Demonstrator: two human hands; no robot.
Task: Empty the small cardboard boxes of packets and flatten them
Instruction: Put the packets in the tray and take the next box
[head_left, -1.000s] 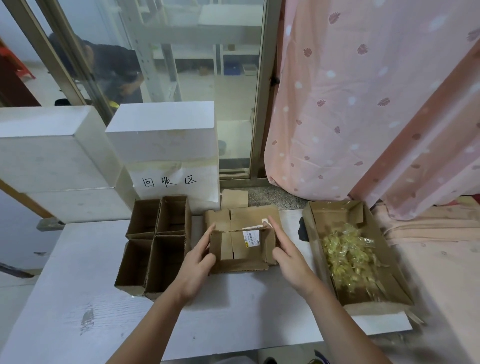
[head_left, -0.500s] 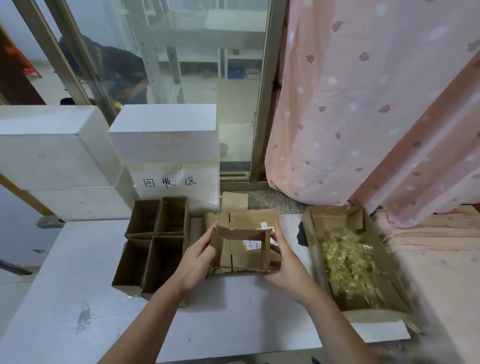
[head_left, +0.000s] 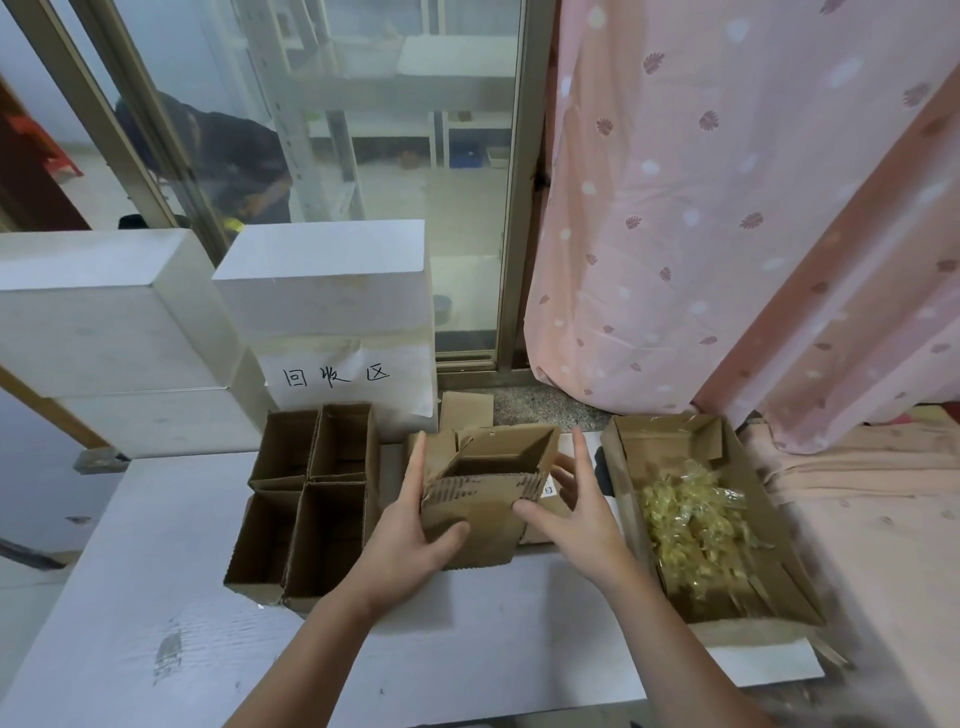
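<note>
A small open cardboard box (head_left: 483, 514) stands upright on the white table (head_left: 156, 597) in the middle of the view, its inside showing no packets. My left hand (head_left: 405, 551) grips its left front corner, thumb on the front face and fingers up the left side. On the right front corner lies the thumb of my right hand (head_left: 582, 519), whose fingers reach round the right side. A large cardboard box (head_left: 623, 467) to the right holds several yellow packets (head_left: 685, 519). Flat cardboard pieces (head_left: 465, 410) lie behind the held box.
Several open small boxes (head_left: 311, 509) stand together on the left. White foam blocks (head_left: 322, 280) with a handwritten paper sign (head_left: 337, 379) line the back. A pink curtain (head_left: 727, 208) hangs at the right, and a glass door (head_left: 415, 208) is behind.
The small box lay flattened with its label up; it has been raised and opened into an upright tube, and both hands have shifted to its front corners.
</note>
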